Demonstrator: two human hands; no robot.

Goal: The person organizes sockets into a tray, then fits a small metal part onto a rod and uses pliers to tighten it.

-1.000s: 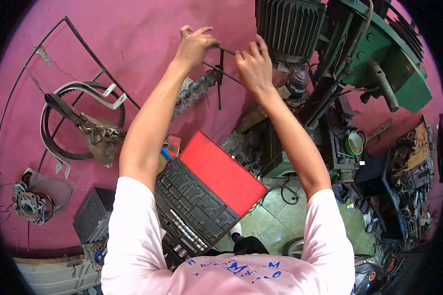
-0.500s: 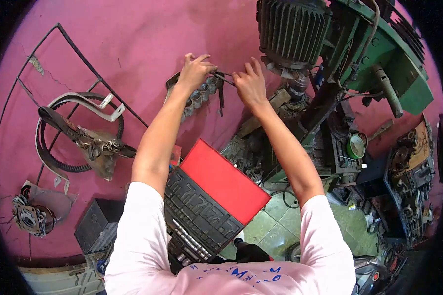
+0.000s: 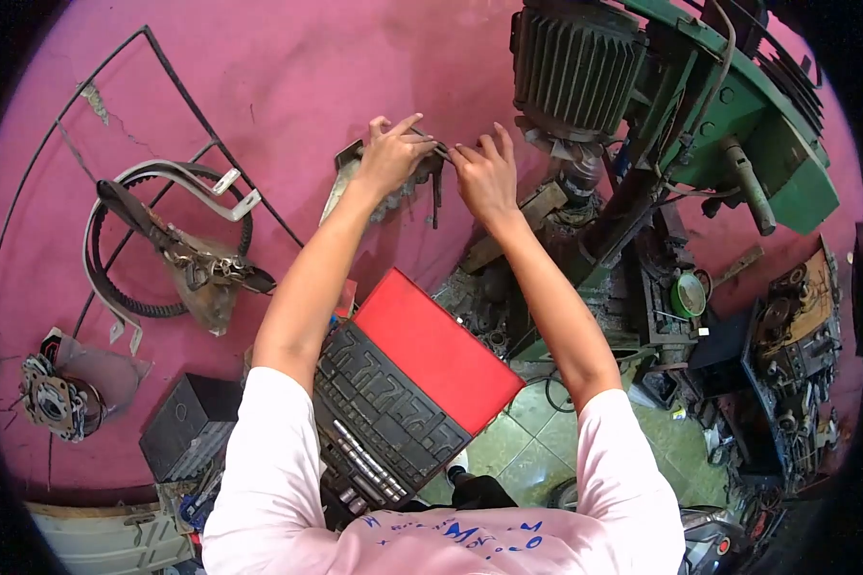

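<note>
Both of my hands are raised at the pink wall. My left hand (image 3: 393, 158) is closed by its fingertips on one end of a thin dark metal rod (image 3: 441, 149). Pinched at the other end is my right hand (image 3: 485, 180), its outer fingers lifted. Only a short piece of the rod shows between them; its ends are hidden. Behind my left hand, a wall rack with grey round parts (image 3: 384, 207) is partly covered. A dark rod (image 3: 437, 199) hangs down just below the gap between my hands.
Below my arms lies an open socket case with a red panel (image 3: 441, 345), black moulded tray (image 3: 379, 402) and chrome sockets (image 3: 366, 462). A green machine with a ribbed motor (image 3: 577, 81) stands at right. Belts (image 3: 153, 309) and a metal frame (image 3: 190, 101) hang at left.
My hands have come closer together along the rod, the left one moving right and slightly down. The whole view has shifted a little, and the grey parts are more covered.
</note>
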